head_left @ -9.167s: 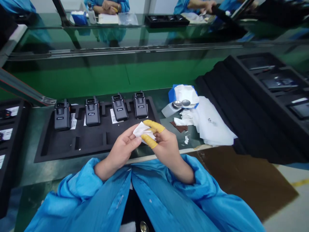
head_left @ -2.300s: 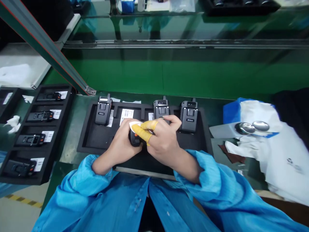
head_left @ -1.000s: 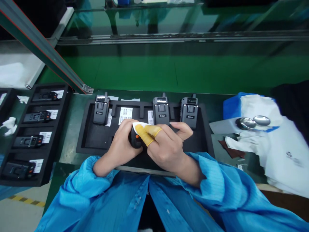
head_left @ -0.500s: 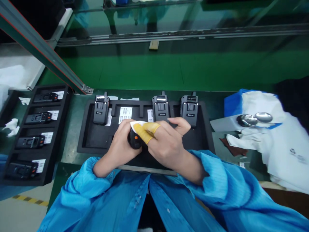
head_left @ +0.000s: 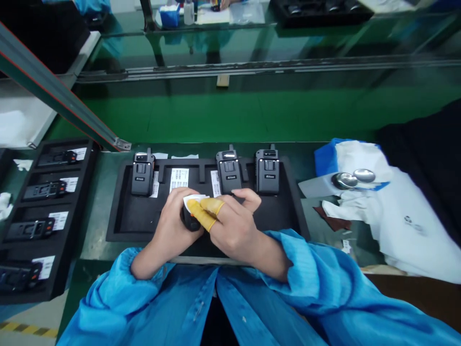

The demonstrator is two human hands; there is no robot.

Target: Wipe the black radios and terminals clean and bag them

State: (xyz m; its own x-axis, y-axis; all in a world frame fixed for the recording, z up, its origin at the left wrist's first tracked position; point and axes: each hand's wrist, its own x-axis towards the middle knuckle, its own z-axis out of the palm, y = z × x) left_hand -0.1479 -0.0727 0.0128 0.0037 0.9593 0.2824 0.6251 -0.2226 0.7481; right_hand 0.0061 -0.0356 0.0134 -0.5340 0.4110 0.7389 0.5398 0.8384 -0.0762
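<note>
My left hand (head_left: 173, 222) is wrapped around a black two-way radio (head_left: 190, 222), held on end above the front of the black foam tray (head_left: 135, 229). My right hand (head_left: 234, 226), with yellow finger cots on two fingers, presses a white cloth (head_left: 192, 198) against the radio's top end. Most of that radio is hidden by my fingers. Behind my hands, three upright radios marked Riton stand in the tray: a left one (head_left: 143, 174), a middle one (head_left: 229, 173) and a right one (head_left: 267, 172). White barcode labels (head_left: 179, 179) lie beside them.
At left, a second foam tray (head_left: 81, 192) holds several radios with labels. On the right are a blue box (head_left: 324, 158) with white wipes, a bottle (head_left: 317, 187) with a metal lid, crumpled cloths (head_left: 345, 209) and a white bag (head_left: 414, 230). A metal post (head_left: 65, 86) slants at upper left.
The view has tilted up slightly and shifted, showing more of the bench opposite. My right fingers and the cloth have moved over the radio's end, largely covering its orange button.
</note>
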